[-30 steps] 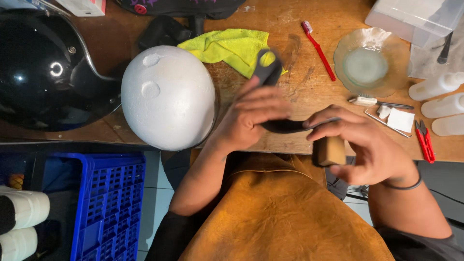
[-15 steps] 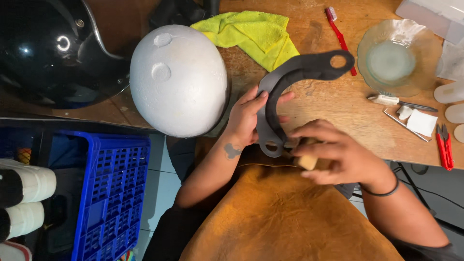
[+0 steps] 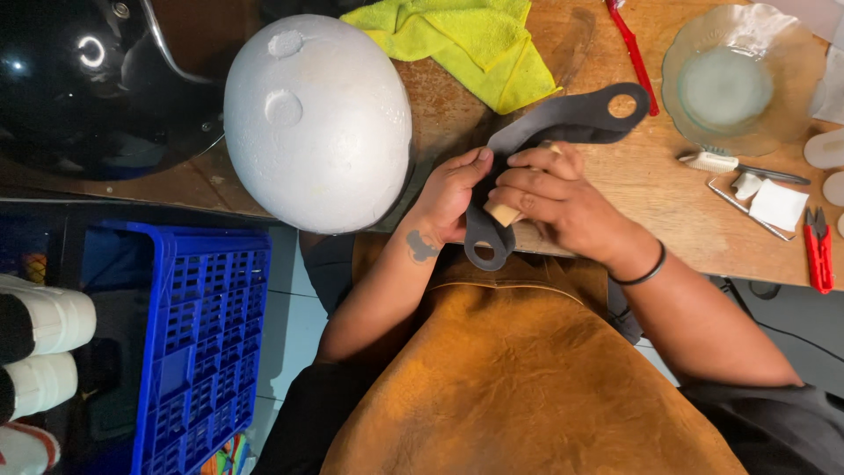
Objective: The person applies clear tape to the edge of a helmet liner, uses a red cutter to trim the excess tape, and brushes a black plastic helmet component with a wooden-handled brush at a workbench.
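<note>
My left hand [image 3: 450, 195] grips the near end of a curved dark grey strip [image 3: 571, 126] with a hole at each end. The strip arches from the table's front edge toward the back right. My right hand [image 3: 556, 200] presses a small tan block [image 3: 503, 214] against the strip's inner side, fingers curled over it. Both hands meet at the wooden table's [image 3: 651, 189] front edge, above my tan leather apron [image 3: 519, 378].
A white foam helmet liner [image 3: 316, 119] sits left of my hands, a black helmet shell [image 3: 88, 84] beyond it. A yellow cloth [image 3: 466, 40], red toothbrush [image 3: 631, 48], glass bowl [image 3: 730, 75], small brush [image 3: 734, 164] and red snips [image 3: 818, 246] lie on the table. A blue crate [image 3: 198, 343] stands below left.
The dark strip was lifted from the table and turned so its arch shows. My right hand brought the tan block against it, and both hands now work close together at the table edge.
</note>
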